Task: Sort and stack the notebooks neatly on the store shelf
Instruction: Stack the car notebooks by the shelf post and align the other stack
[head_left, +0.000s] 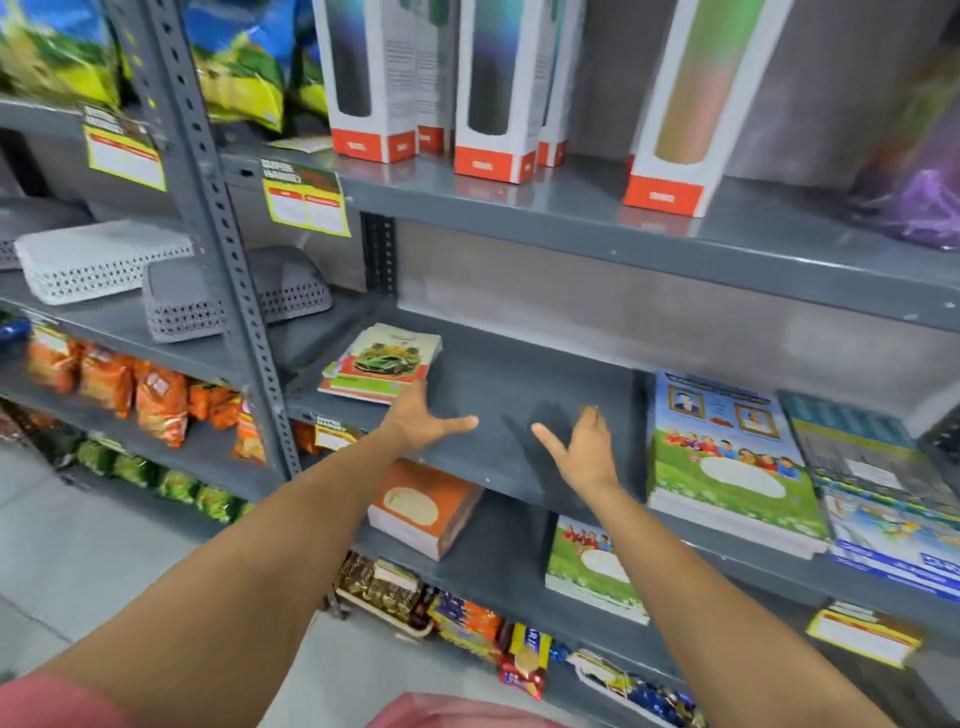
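Note:
A small uneven pile of notebooks (382, 361), a green car on the top cover, lies at the left end of the grey middle shelf (519, 395). My left hand (423, 418) hovers open just in front of that pile, fingers spread. Over the bare middle of the shelf, my right hand (584, 449) is open too, holding nothing. A tall stack of green-covered notebooks (727, 467) sits to the right, with blue-covered ones (883, 499) beside it. One shelf down lie an orange notebook stack (426, 512) and a green one (587, 569).
Boxed bottles (493, 88) stand on the shelf above. Grey and white plastic baskets (104, 260) fill the left bay, with snack bags (156, 400) under them. Sweets and chocolate packs (467, 623) line the lowest shelf. A steel upright (228, 270) divides the bays.

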